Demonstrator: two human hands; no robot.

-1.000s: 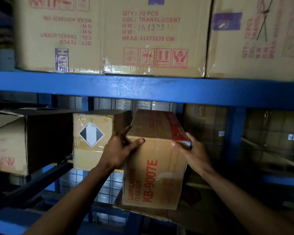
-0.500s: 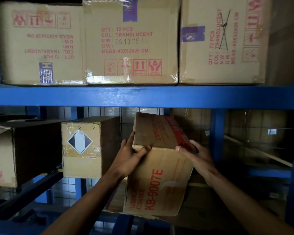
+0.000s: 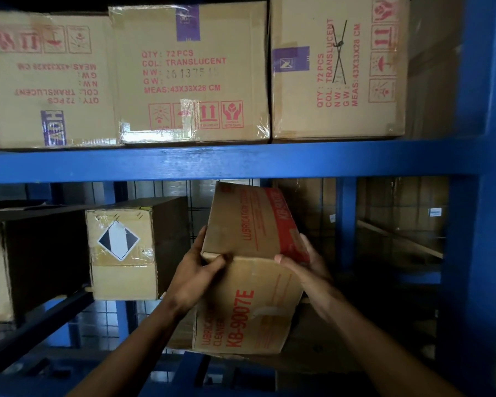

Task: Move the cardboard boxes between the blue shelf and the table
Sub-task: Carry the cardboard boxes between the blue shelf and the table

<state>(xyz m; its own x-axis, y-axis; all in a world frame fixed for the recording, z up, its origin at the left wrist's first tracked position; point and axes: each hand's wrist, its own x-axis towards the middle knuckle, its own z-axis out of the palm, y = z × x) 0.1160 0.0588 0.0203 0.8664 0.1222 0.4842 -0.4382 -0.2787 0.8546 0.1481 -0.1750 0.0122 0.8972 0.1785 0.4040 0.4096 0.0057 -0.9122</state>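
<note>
Boxes [image 3: 188, 75] above: three; left hand [image 3: 195, 272] and right hand [image 3: 308, 266] grip KB-9007E box [image 3: 252, 308].

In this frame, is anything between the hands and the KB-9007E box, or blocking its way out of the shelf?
Nothing visible. Left hand and right hand hold the KB-9007E box at its upper front corners. The diamond-label box stands apart on its left; the blue beam runs above its tilted top.
</note>
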